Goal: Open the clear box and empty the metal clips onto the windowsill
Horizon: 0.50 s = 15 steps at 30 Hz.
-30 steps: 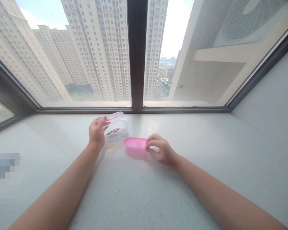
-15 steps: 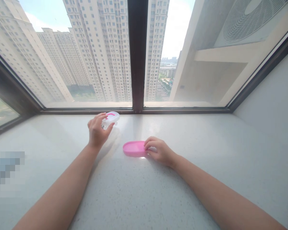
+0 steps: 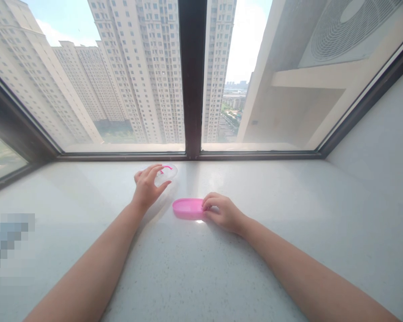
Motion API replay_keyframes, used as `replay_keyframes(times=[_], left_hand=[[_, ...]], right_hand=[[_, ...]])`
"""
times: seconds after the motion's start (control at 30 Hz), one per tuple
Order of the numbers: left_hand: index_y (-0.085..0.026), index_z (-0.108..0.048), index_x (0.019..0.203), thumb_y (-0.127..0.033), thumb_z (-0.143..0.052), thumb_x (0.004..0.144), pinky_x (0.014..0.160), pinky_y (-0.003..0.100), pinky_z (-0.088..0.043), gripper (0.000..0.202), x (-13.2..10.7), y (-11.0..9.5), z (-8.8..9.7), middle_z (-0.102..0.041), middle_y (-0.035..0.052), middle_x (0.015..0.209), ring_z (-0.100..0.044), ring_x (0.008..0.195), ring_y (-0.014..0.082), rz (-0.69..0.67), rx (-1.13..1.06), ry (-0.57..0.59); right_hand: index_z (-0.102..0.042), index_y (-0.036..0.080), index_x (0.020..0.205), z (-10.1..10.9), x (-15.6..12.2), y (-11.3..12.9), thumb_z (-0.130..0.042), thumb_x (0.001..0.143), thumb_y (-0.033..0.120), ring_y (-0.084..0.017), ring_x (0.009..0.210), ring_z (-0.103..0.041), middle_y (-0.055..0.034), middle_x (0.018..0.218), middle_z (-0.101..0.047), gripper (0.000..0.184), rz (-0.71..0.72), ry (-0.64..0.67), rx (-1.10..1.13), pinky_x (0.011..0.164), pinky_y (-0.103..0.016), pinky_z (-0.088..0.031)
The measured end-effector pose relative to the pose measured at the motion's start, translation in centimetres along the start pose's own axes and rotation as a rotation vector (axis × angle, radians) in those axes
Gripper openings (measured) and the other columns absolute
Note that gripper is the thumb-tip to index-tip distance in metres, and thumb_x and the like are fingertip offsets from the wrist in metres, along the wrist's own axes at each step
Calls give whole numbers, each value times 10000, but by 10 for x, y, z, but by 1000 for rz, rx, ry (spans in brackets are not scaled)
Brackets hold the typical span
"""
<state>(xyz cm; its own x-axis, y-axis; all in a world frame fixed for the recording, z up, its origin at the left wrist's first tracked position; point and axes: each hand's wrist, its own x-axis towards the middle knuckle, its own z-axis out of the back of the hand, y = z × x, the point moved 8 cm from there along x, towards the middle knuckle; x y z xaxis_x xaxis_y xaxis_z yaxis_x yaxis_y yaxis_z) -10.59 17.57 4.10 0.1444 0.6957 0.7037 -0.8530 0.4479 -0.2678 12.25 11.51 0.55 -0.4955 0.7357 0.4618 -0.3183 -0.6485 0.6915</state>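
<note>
My left hand (image 3: 147,188) is wrapped over a small clear plastic box (image 3: 166,173) with a pink mark, held low over the white stone sill (image 3: 195,268) near the window. My right hand (image 3: 221,212) lies on the sill with its fingers curled on the right end of a flat pink oval lid (image 3: 187,208), which rests on the sill. What is inside the clear box is hidden by my fingers.
A dark window frame (image 3: 190,80) runs along the back of the sill, with tall buildings outside. A white wall (image 3: 383,134) rises at the right. A blurred patch (image 3: 6,241) sits at the left edge.
My left hand has carried the clear box to the right and lower, closer to the pink lid. The right hand and the lid have stayed put over the last half second.
</note>
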Motion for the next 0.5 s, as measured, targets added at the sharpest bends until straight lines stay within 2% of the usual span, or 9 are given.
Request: replay_keyframes(times=[0.13,0.3,0.5], left_hand=[[-218,-546,1146,-509,-634,761,984,411,-275,491,0,7,5,-628,122,1169,-547,1125,305,67,-26,-65],[-207,-564,1107,-538,-613,773,972,409,-300,472,1,9,8,-643,109,1102,-569,1073,296,93,-56,-104],[-174,-595,1055,-565,-514,828,983,421,-342,460,2,19,13,-607,136,1138,-538,1114,288,175,-68,-169]], right_hand=[[-656,170,768,0,0,-1,-576,733,25,-164,785,-593,-56,855,-631,169,-16,2,6,739,-319,-499],[-653,166,763,0,0,-3,-572,736,27,-161,778,-590,-57,854,-628,163,-32,4,14,731,-315,-501],[-645,164,764,-1,0,-5,-568,737,24,-159,776,-581,-54,851,-619,161,-39,12,27,733,-319,-503]])
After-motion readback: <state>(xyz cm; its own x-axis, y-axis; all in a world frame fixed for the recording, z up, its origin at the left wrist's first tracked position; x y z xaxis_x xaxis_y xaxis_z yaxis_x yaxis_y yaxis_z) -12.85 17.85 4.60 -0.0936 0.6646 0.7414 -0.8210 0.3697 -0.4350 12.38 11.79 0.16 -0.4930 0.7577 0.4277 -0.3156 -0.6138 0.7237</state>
